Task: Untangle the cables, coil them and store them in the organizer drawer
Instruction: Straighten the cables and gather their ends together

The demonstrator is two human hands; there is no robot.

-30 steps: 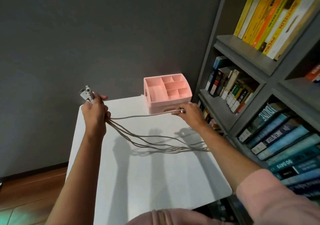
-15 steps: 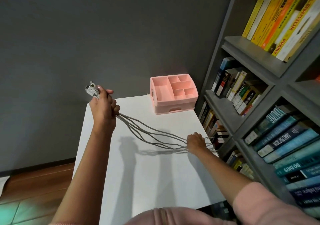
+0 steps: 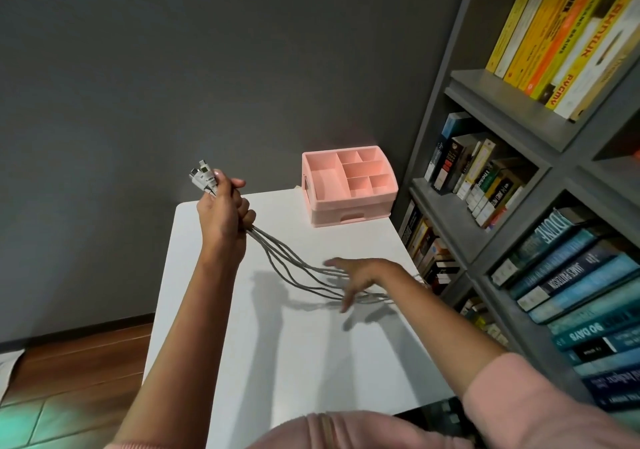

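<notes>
currently gripping the cables (image 3: 294, 272) by their plug ends in the left hand (image 3: 225, 216), held high. routed down and rightward across the table (image 3: 277, 362), passing under the right hand (image 3: 356, 275), fingers spread, holding nothing. probably comb rightward along that axis; stow later in organizer (image 3: 349, 185), far corner.

A matte dark grey wall (image 3: 173, 68) fills the far side, meeting a dark skirting board (image 3: 76, 327) above a reddish-brown wooden floor (image 3: 69, 362), where a greenish patch of light (image 3: 27, 421) falls at the lower left. A white bench (image 3: 311, 362) stands against the wall. Just beside it on the right is a grey bookshelf (image 3: 502, 85), with upright yellow and orange books (image 3: 554, 33) on top and stacked teal and blue books (image 3: 571, 293) lower down.
</notes>
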